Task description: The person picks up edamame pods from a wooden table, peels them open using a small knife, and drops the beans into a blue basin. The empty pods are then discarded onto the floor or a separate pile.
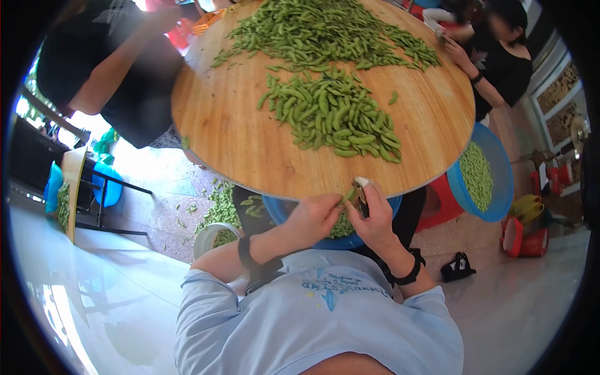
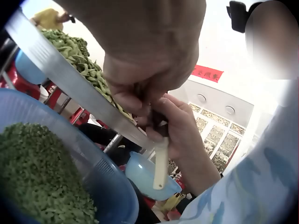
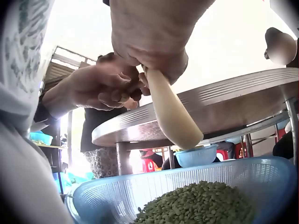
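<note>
Just over the near edge of the round wooden table [image 1: 250,159], my left hand [image 1: 312,220] pinches a green soybean pod [image 1: 348,195]. Close against it, my right hand [image 1: 376,219] grips a tool with a smooth cream handle [image 3: 175,112]; its working end is hidden among the fingers. Both hands' fingertips meet in the left wrist view. Below them sits a blue plastic basket [image 3: 112,196] holding a heap of shelled green beans [image 3: 196,205]. Unshelled pods [image 1: 337,115] lie in a pile on the table in front of my hands.
A larger pod heap [image 1: 312,31] covers the table's far side. At right stands a blue basin [image 1: 503,187] of beans beside a red stool [image 1: 440,203]. A pale bucket [image 1: 206,240] and scattered pods [image 1: 222,203] are on the floor at left. Two other people are at the table.
</note>
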